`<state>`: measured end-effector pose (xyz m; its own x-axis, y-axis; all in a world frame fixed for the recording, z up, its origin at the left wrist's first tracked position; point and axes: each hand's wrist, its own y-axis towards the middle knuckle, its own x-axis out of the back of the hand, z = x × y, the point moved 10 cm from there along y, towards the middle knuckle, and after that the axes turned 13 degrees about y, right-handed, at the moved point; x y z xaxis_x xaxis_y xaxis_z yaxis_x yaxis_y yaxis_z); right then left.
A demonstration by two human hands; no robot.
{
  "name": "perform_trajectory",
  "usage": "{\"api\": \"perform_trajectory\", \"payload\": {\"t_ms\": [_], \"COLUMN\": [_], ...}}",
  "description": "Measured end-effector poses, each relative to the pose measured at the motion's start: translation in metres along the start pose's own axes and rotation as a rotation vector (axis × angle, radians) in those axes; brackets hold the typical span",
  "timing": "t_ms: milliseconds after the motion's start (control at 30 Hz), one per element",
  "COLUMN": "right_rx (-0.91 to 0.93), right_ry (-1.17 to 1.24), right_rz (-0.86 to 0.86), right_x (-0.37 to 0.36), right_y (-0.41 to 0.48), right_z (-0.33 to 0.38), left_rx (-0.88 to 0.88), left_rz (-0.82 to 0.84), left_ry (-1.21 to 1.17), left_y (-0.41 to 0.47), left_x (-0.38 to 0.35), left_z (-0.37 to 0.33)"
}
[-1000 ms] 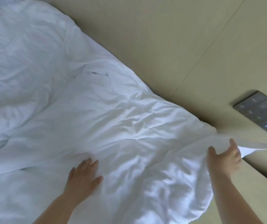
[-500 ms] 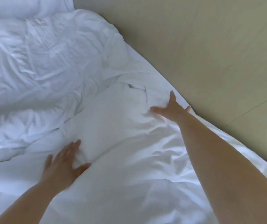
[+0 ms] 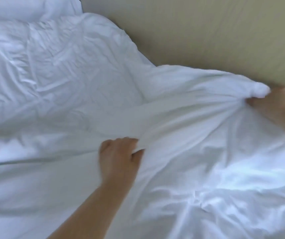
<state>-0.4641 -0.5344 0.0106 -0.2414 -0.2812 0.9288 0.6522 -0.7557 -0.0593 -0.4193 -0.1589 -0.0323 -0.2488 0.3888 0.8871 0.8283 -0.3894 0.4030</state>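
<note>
At three o'clock, right hand (image 3: 276, 107) grips bunched white duvet (image 3: 172, 104) (blurred); left hand (image 3: 119, 159) pinches a fold at six o'clock.

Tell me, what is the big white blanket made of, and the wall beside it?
The white blanket looks like soft woven cloth, likely cotton, matte; it creases and bunches where the left hand and right hand grip it. The wall looks like a smooth, hard beige panel, matte; wood or laminate, hard to tell.

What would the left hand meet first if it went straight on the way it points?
Likely the raised fold of the white duvet that the left hand grips; depth beyond is unclear.
</note>
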Motion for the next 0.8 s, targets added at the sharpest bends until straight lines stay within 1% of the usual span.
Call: {"api": "perform_trajectory", "payload": {"t_ms": [33, 67, 100, 133, 167, 200, 233, 267, 300, 333, 367, 400, 433, 500, 533, 600, 633, 667, 733, 800], "right_rx": [-0.042, -0.064, -0.079, -0.065, -0.03, 0.047, 0.16, 0.293, 0.403, 0.44, 0.444, 0.378, 0.314, 0.268, 0.253, 0.24, 0.23, 0.222, 0.215, 0.227], "right_ry": [-0.096, -0.209, -0.299, -0.391, -0.44, -0.413, -0.301, -0.168, -0.086, -0.098, -0.136, -0.18, -0.214, -0.261, -0.271, -0.297, -0.303, -0.308, -0.296, -0.284], "right_rz": [0.067, 0.13, 0.178, 0.191, 0.156, 0.11, 0.057, 0.0, 0.009, 0.132, 0.303, 0.423, 0.491, 0.482, 0.5, 0.552, 0.565, 0.569, 0.548, 0.49], "right_x": [-0.001, -0.012, -0.031, -0.048, -0.062, -0.076, -0.088, -0.098, -0.117, -0.145, -0.181, -0.211, -0.229, -0.239, -0.242, -0.243, -0.244, -0.243, -0.237, -0.226], "right_y": [0.0, -0.006, -0.016, -0.026, -0.041, -0.057, -0.077, -0.096, -0.118, -0.139, -0.156, -0.166, -0.166, -0.147, -0.138, -0.129, -0.126, -0.126, -0.132, -0.147], "right_z": [-0.011, -0.017, -0.02, -0.015, 0.001, 0.021, 0.047, 0.069, 0.084, 0.09, 0.083, 0.064, 0.049, 0.046, 0.049, 0.059, 0.061, 0.063, 0.066, 0.068], "left_rx": [-0.047, -0.065, -0.065, -0.065, -0.097, -0.114, -0.124, -0.121, -0.132, -0.132, -0.11, -0.119, -0.124, -0.134, -0.182, -0.289, -0.298, -0.315, -0.278, -0.246], "left_rz": [0.063, 0.206, 0.372, 0.55, 0.617, 0.709, 0.712, 0.677, 0.601, 0.561, 0.524, 0.466, 0.462, 0.324, 0.312, 0.334, 0.234, 0.194, 0.262, 0.401], "left_ry": [-0.015, -0.021, 0.024, 0.128, 0.205, 0.221, 0.215, 0.174, 0.133, 0.089, 0.033, 0.019, 0.024, 0.048, 0.047, 0.127, 0.26, 0.366, 0.272, 0.247], "left_y": [0.003, -0.001, -0.013, -0.032, -0.047, -0.062, -0.068, -0.068, -0.063, -0.06, -0.06, -0.066, -0.08, -0.106, -0.122, -0.161, -0.174, -0.188, -0.219, -0.246], "left_x": [-0.014, -0.04, -0.065, -0.092, -0.109, -0.121, -0.124, -0.123, -0.114, -0.104, -0.09, -0.078, -0.065, -0.039, -0.035, -0.033, -0.029, -0.03, -0.04, -0.057], "left_z": [-0.017, -0.022, -0.021, -0.01, 0.0, 0.007, 0.01, 0.012, 0.012, 0.017, 0.024, 0.029, 0.032, 0.04, 0.043, 0.05, 0.055, 0.058, 0.063, 0.062]}}
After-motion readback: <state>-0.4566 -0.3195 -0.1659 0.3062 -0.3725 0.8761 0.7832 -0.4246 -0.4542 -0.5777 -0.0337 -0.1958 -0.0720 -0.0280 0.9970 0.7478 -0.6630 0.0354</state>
